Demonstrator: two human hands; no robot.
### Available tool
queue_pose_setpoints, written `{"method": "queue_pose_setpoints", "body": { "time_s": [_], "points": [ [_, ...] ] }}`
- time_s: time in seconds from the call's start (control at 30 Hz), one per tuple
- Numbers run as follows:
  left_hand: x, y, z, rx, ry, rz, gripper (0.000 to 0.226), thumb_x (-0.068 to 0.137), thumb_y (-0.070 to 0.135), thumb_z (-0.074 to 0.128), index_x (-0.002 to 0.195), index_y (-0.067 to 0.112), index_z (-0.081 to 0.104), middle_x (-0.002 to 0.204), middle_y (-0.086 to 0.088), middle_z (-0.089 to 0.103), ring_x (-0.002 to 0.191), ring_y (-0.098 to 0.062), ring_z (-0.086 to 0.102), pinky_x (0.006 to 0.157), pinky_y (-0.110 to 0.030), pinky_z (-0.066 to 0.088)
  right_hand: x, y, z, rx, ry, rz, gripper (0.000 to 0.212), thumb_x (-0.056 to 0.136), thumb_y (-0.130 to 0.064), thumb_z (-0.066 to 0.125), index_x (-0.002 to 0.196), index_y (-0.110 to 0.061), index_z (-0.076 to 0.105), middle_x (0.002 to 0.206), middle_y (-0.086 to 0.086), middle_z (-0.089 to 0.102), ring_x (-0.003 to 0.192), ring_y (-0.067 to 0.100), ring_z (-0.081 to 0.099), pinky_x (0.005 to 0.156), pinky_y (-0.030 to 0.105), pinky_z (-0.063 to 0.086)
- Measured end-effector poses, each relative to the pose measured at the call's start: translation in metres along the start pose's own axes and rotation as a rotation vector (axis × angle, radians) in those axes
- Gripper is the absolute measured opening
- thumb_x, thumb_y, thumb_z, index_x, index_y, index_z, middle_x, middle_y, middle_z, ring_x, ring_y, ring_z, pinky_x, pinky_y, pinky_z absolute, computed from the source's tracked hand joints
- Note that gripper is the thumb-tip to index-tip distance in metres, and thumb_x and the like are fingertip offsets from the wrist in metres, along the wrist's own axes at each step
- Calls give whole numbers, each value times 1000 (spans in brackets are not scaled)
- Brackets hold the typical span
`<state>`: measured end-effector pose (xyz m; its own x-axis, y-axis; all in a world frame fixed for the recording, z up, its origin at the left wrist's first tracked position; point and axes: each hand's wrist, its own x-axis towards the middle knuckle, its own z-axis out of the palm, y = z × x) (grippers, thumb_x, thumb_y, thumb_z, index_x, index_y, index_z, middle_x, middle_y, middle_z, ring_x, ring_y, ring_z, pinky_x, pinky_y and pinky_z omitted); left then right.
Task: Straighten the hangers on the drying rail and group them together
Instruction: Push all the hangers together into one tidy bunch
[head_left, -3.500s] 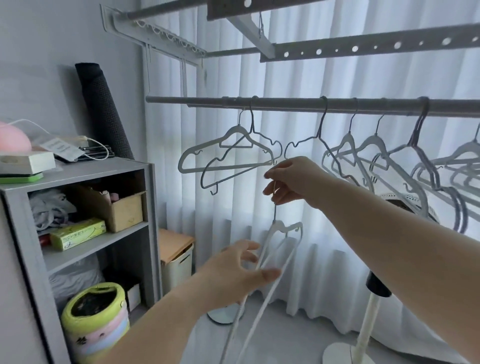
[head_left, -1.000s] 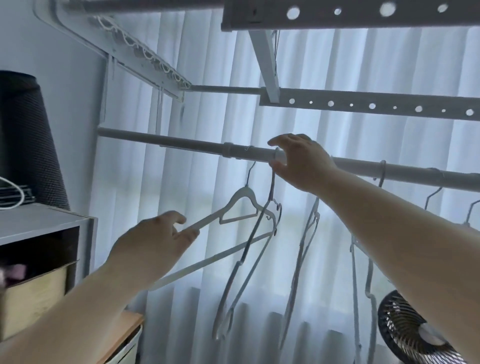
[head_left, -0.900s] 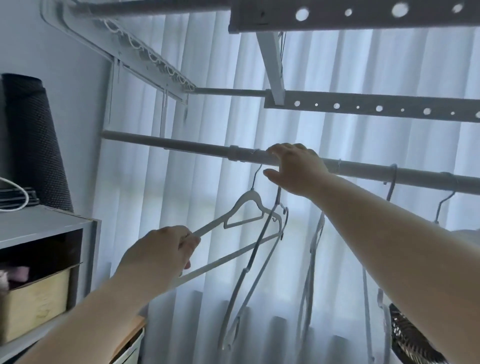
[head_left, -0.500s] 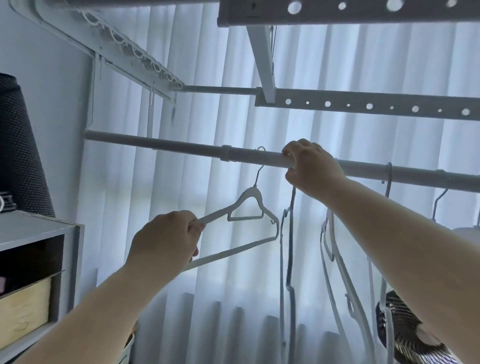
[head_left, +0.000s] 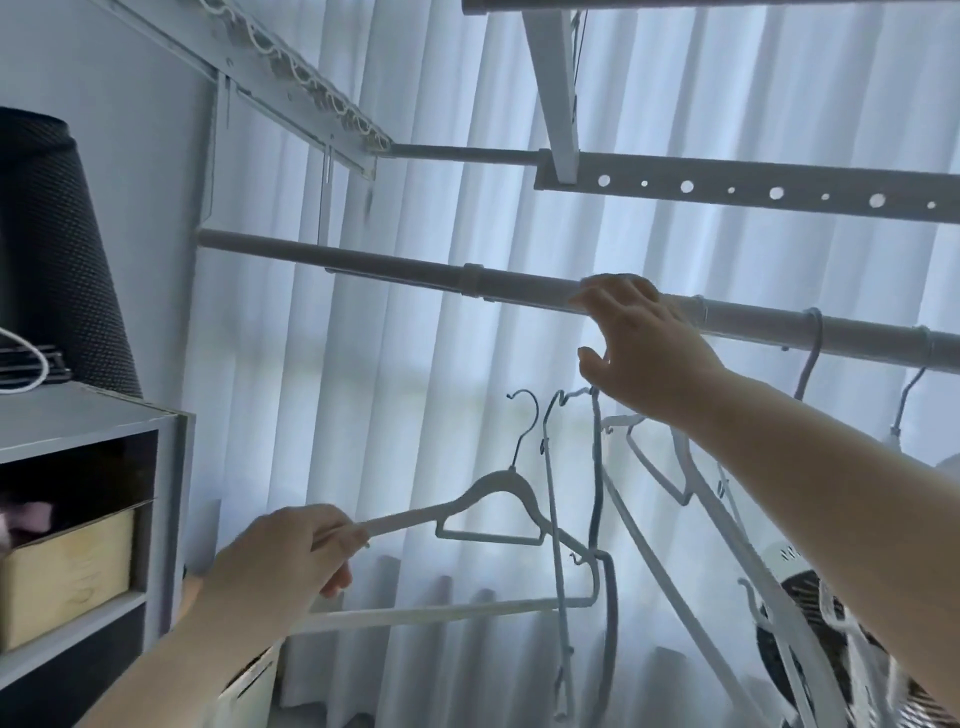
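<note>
A grey drying rail (head_left: 374, 266) runs from upper left down to the right. My left hand (head_left: 283, 564) grips the left arm of a pale hanger (head_left: 491, 501); its hook hangs free well below the rail. My right hand (head_left: 636, 345) is up at the rail, fingers spread over it, thumb below. Whether it holds a hook I cannot tell. Just under that hand dangle two thin hangers (head_left: 576, 525), seen edge-on. Several more hangers (head_left: 810, 358) hang from the rail to the right, partly hidden by my right arm.
A grey shelf unit (head_left: 88, 421) with a cardboard box (head_left: 65, 569) stands at the left, a dark rolled mat (head_left: 49, 249) on top. Perforated rack bars (head_left: 743, 189) cross overhead. White curtains hang behind. A fan (head_left: 808, 649) sits low on the right.
The pale hanger in my left hand has come off the rail and dropped lower. My right hand has slid right along the rail with the thin hangers and loosened its fingers.
</note>
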<state>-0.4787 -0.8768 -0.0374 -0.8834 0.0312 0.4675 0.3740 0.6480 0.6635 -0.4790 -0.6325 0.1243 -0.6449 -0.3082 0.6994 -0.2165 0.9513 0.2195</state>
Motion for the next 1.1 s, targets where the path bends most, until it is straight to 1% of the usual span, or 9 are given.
{"method": "queue_pose_setpoints", "body": {
  "time_s": [0.13, 0.23, 0.47, 0.57, 0.67, 0.8, 0.9, 0.97, 1.1],
  "points": [
    [-42, -18, -35, -50, 69, 13, 30, 75, 48, 63, 54, 27, 61, 41, 8, 61, 41, -12, 55, 52, -37, 53, -6, -15, -1, 54, -93, -97, 47, 88, -23, 50, 133, -17, 40, 139, 1, 45, 132, 18, 32, 105, 26, 23],
    [-80, -20, -57, -29, 151, -23, 71, 45, 92, 35, 51, 28, 65, 48, 11, 64, 45, -14, 58, 43, -21, 46, -9, -30, -4, 137, -239, -120, 48, 89, -28, 50, 134, -21, 38, 136, -3, 49, 127, 18, 39, 99, 28, 31],
    [-153, -4, -86, -79, 256, -104, 21, 67, 66, 57, 61, 47, 66, 56, 13, 67, 53, -7, 60, 54, -11, 42, -32, -76, -17, 399, -575, -240, 41, 92, -24, 47, 132, -21, 42, 125, -1, 59, 109, 16, 53, 84, 21, 36],
    [-185, 1, -96, -95, 259, -151, 53, 43, 88, 50, 62, 42, 69, 51, 4, 66, 49, -12, 58, 57, -21, 45, -46, -90, -24, 557, -613, -212, 41, 92, -21, 47, 132, -18, 40, 108, 2, 63, 80, 14, 56, 61, 14, 42],
    [-208, 6, -105, -96, 274, -174, 67, 29, 95, 44, 62, 42, 69, 42, 2, 62, 43, -3, 57, 55, -14, 46, -60, -101, -26, 635, -639, -197, 25, 92, -16, 45, 113, -11, 56, 89, 2, 60, 60, 11, 53, 55, 15, 43],
    [-223, 12, -101, -47, 282, -198, 45, 44, 82, 56, 58, 41, 68, 50, 5, 65, 52, -10, 59, 58, -24, 43, -80, -104, -31, 851, -744, -110, 28, 92, -12, 43, 70, -10, 58, 65, 4, 58, 46, 12, 57, 43, 17, 51],
    [-223, 11, -96, 68, 377, -257, 13, 68, 41, 69, 58, 34, 65, 60, 6, 67, 70, -22, 58, 58, -28, 37, -89, -103, -32, 992, -785, -71, 30, 94, -17, 43, 70, -9, 60, 66, 7, 62, 41, 10, 61, 46, 21, 55],
    [-220, 6, -93, 143, 449, -305, 4, 78, 28, 67, 79, 28, 64, 92, 3, 67, 86, -20, 55, 64, -30, 37, -91, -108, -35, 1062, -802, -36, 30, 95, -18, 43, 73, -7, 60, 68, 9, 63, 42, 11, 62, 47, 21, 56],
    [-205, 9, -92, 220, 530, -260, 29, 83, 23, 60, 111, 14, 58, 123, -8, 54, 106, -19, 48, 76, -29, 35, -82, -125, -40, 1267, -751, 120, 30, 95, -15, 41, 73, -4, 59, 68, 10, 63, 41, 14, 62, 46, 21, 56]
  ]
}}
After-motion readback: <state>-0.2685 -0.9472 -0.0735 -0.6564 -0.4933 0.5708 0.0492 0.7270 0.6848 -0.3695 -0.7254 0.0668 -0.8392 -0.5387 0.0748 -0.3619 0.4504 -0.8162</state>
